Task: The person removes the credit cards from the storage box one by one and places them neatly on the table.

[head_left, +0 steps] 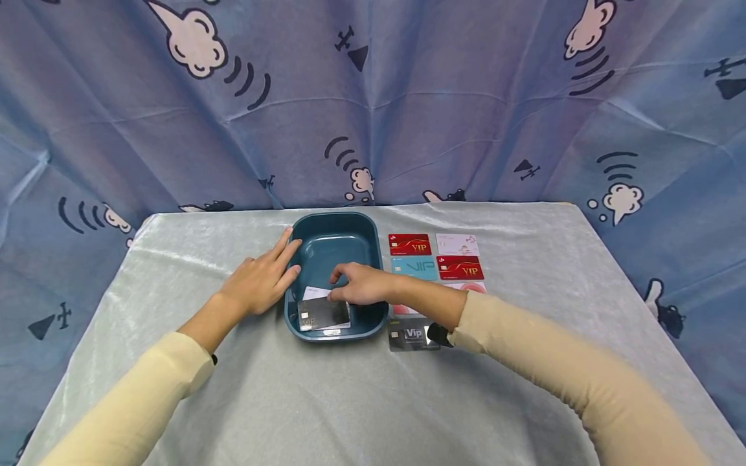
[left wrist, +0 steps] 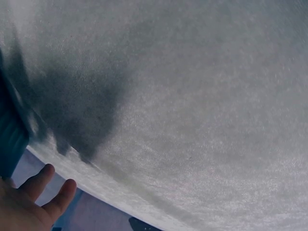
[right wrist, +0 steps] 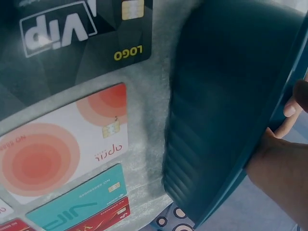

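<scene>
A dark teal plastic box (head_left: 335,249) stands on the cloth-covered table. Inside its near end, a black VIP card (head_left: 317,316) overlaps a white card (head_left: 315,293). My right hand (head_left: 367,285) reaches over the box's right wall with bent fingers, pinching the black card at its far right corner; in the right wrist view the box wall mostly hides the fingertips. Fingers fairly straight and spread, my left hand (head_left: 262,278) rests along the box's left rim. Two of its fingers (left wrist: 60,199) show in the left wrist view.
Right of the box, cards lie in rows: red VIP cards (head_left: 410,244), a pale floral card (head_left: 457,244), a turquoise card (head_left: 414,267), white cards with red circles (right wrist: 41,161), and a dark Vip card (head_left: 408,335) nearest me. A patterned blue curtain (head_left: 431,142) hangs behind the table.
</scene>
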`<state>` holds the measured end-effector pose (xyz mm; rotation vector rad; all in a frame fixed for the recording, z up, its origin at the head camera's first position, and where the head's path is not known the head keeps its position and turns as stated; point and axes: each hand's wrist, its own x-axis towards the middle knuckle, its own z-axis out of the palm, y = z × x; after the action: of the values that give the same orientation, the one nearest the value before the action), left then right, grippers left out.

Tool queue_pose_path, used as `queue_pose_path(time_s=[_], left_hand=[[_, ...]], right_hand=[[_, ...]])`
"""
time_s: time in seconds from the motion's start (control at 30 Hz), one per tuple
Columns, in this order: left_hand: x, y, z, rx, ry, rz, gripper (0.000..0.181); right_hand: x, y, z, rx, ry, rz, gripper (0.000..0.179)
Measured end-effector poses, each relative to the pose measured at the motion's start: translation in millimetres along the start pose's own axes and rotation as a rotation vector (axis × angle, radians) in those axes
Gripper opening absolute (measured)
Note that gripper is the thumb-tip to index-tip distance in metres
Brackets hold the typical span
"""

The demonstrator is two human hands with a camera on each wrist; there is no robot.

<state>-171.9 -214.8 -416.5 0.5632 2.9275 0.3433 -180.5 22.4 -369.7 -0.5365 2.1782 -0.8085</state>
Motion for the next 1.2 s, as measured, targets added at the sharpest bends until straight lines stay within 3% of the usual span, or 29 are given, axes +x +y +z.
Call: queue_pose_path(time_s=[0.23,0.8,1.2], left_hand=[[-0.4,0.3,-0.8,-0.004,0.000,0.003,0.060],[-1.4,0.8,-0.6,-0.013,0.015,0.003,0.059],[-1.0,0.8,-0.1,-0.012,0.012,-0.004,0.060]], right_hand=[[-0.5,0.3,-0.2,0.092,0.017,0.035,0.041],[0.5,0.8,2.2,0.080,0.080,0.018,0.040],[2.8,-1.4,7.0,0.094,0.115,0.014,0.014]])
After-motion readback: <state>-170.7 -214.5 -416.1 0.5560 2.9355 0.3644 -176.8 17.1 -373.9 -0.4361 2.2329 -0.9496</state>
